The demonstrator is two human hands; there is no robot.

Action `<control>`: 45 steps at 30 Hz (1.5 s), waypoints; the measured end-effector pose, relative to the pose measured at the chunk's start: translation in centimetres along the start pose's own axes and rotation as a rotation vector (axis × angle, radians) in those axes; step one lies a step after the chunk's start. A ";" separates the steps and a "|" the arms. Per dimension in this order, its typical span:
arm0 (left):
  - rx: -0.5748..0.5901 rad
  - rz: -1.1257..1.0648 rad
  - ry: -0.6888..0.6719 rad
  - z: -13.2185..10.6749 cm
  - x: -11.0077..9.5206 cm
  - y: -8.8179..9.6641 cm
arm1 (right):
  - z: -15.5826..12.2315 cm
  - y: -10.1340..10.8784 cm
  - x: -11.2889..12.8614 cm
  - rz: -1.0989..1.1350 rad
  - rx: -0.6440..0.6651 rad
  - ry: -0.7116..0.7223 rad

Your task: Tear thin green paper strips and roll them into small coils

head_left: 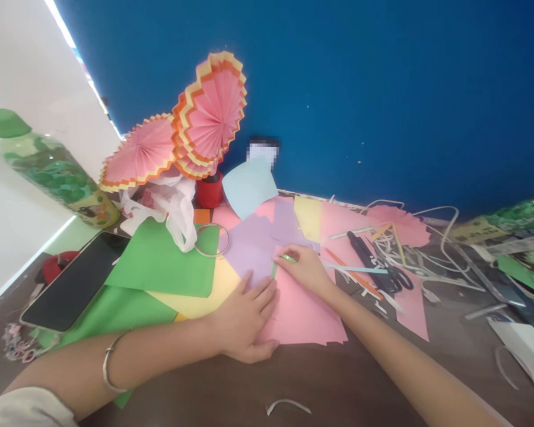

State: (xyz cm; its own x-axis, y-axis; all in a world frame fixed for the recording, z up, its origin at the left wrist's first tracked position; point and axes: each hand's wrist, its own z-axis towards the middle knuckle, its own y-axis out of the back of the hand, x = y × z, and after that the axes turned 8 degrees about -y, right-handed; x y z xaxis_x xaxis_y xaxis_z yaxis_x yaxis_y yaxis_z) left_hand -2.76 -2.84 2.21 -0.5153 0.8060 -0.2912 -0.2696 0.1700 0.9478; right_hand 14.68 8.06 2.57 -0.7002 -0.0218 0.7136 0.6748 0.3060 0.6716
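My left hand (244,320) lies flat with fingers stretched out, pressing down on a pink paper sheet (302,311) on the brown table (338,385). Just beyond it my right hand (305,270) pinches a thin green paper strip (287,258) at the edge of a lilac sheet (251,246). Green (160,258) and yellow (204,296) sheets lie to the left of my hands. A bangle circles my left wrist.
Pink pleated paper fans (187,136) stand at the back by a red cup (209,191). A phone (71,281) and a green-capped bottle (48,169) are at the left. Black scissors (380,267), paper strips, a metal ring (211,240) and a white plastic bag (173,204) lie around.
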 end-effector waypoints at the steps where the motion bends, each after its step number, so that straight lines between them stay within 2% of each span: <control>1: 0.001 -0.004 -0.001 0.0 0.0 0.0 | 0.0 -0.1 -0.1 -0.009 0.000 0.003; 13: -0.006 -0.003 -0.001 0.0 0.1 0.0 | -0.3 -0.2 -0.1 -0.028 -0.060 0.031; 19: -0.014 0.000 0.000 0.0 0.0 0.0 | 0.1 0.0 0.1 0.021 -0.110 0.031; 25: -0.005 -0.016 0.001 0.0 0.1 0.0 | 0.5 -0.1 0.1 -0.013 -0.157 0.082; 37: -0.035 -0.029 0.003 0.0 0.1 -0.3 | 1.3 -0.6 -0.6 -0.054 -0.202 0.073; 41: -0.117 -0.115 0.037 0.1 0.1 -0.4 | 1.4 -0.3 -0.4 -0.048 -0.250 0.120; 45: -0.326 -0.340 0.185 0.3 1.0 0.1 | 0.8 0.8 0.6 0.021 -0.272 0.175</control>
State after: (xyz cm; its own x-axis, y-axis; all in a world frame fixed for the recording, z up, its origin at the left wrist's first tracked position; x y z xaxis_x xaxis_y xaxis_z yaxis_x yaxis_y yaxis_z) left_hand -3.03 -1.83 2.08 -0.4819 0.6165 -0.6227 -0.6719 0.1961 0.7142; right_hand 14.59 9.04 3.39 -0.6507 -0.1888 0.7355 0.7428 0.0430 0.6681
